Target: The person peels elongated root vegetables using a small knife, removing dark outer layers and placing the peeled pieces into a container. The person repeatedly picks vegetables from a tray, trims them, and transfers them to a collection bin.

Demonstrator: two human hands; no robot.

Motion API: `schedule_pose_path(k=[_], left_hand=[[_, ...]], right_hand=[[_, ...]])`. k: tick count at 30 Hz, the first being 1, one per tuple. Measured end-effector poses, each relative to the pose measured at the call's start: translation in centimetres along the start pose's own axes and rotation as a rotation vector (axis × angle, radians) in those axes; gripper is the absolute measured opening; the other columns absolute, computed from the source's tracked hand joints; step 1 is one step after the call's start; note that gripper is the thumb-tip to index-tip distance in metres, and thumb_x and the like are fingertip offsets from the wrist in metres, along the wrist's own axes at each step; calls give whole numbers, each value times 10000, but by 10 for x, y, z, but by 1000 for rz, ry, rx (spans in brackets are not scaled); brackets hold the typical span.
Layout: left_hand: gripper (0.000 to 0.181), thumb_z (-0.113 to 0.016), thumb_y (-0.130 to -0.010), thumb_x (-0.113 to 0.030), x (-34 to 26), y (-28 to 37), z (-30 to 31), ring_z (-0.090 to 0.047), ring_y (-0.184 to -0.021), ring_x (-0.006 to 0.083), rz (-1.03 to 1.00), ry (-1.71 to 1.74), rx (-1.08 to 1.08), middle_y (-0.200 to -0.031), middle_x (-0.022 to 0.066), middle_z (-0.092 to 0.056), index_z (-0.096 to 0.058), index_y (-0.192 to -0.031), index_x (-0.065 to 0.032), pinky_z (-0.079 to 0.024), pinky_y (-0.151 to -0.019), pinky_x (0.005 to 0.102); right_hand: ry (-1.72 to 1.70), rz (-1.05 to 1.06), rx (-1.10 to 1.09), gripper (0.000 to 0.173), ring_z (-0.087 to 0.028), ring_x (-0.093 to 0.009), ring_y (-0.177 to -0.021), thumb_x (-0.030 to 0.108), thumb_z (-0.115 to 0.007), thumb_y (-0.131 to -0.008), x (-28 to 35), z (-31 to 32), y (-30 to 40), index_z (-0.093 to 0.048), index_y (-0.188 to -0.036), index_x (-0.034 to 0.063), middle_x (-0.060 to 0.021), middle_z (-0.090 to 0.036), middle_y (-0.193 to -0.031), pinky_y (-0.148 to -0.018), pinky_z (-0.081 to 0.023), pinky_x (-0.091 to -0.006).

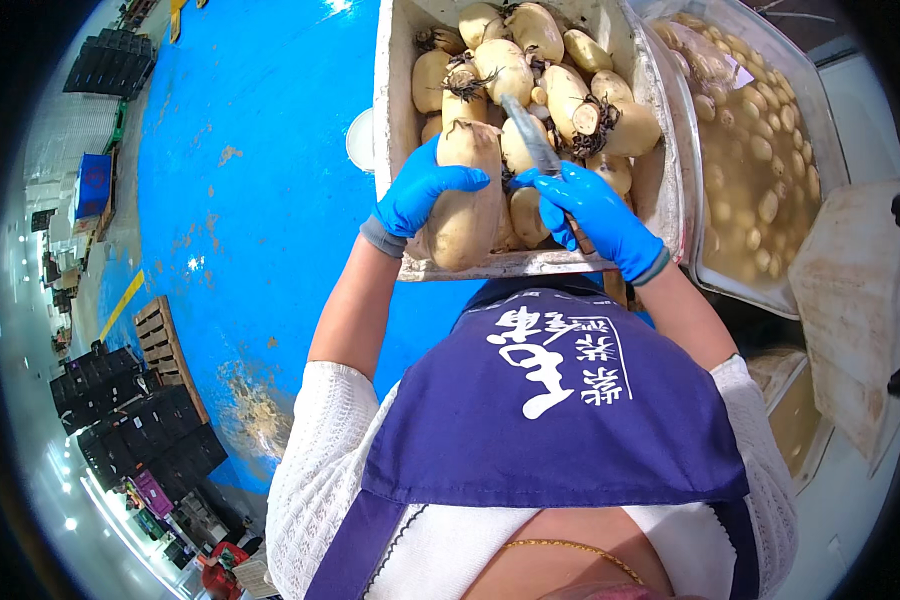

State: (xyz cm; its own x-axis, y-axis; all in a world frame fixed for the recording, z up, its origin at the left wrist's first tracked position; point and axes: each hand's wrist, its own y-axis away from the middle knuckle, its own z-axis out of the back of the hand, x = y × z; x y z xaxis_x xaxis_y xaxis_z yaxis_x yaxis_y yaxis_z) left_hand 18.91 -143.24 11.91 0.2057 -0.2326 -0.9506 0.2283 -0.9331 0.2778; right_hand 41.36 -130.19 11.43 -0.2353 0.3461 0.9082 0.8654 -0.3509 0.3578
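My left hand (429, 186), in a blue glove, grips a thick pale lotus root section (465, 217) near the front wall of a white foam box (480, 268). In my right hand (596, 214), also gloved in blue, is a knife (532, 136); its brown handle shows below the fingers. The blade points forward and left, over the heap, apart from the held root. More lotus root sections (502, 71) fill the box, several with dark, stringy joints (596, 124). My right palm is hidden.
To the right stands a tub (746, 296) of murky water with many pale root pieces in it. A dirty white panel (847, 315) leans beside it. A round white lid or bucket (361, 140) sits left of the box on the blue floor (270, 187). Black crates (146, 427) and a wooden pallet (166, 349) are farther left.
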Motion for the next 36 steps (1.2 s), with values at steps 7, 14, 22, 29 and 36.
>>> schedule_pose_path(k=[7,14,22,29,36], left_hand=[[730,-786,-757,-124,-17,-2,-21,-611,-1211,241,-224,12,-65,-1293,98,-644,-521,-1430,-32,-487,-1066,383],[822,-767,-799,-151,-45,-37,-61,-542,-1327,259,-402,359,30,-1477,126,-515,-410,-1530,-34,-445,-1127,400],[466,-738,-948,-324,-67,-91,-113,-658,-1038,180,-502,-468,-315,-1106,74,-707,-633,-1293,-28,-537,-904,344],[357,-540,-1068,-300,-74,-148,-132,-609,-653,117,-428,-129,-70,-835,48,-707,-736,-1038,-4,-500,-582,265],[547,-746,-934,-294,-45,-192,-81,-678,-950,260,-692,-919,-518,-1079,199,-689,-580,-1426,-124,-582,-824,385]], right_hand=[[77,277,-291,462,-666,-97,-849,282,-736,-963,6,6,-2,-588,-1350,76,-28,-715,-1097,-531,-532,-244],[-211,233,-66,812,-639,-86,-768,324,-842,-856,13,17,12,-442,-1506,48,-63,-663,-1173,-520,-529,-208],[138,447,-426,769,-615,-202,-1169,254,-854,-817,6,45,39,-495,-1445,-5,-140,-636,-1283,-988,-517,-339],[-48,413,-439,711,-619,-200,-1154,164,-827,-835,24,92,77,-495,-1439,-8,-114,-635,-1283,-962,-533,-334],[-353,202,-700,326,-614,-74,-621,246,-712,-923,-16,212,134,-616,-1202,106,9,-659,-835,-490,-483,-205]])
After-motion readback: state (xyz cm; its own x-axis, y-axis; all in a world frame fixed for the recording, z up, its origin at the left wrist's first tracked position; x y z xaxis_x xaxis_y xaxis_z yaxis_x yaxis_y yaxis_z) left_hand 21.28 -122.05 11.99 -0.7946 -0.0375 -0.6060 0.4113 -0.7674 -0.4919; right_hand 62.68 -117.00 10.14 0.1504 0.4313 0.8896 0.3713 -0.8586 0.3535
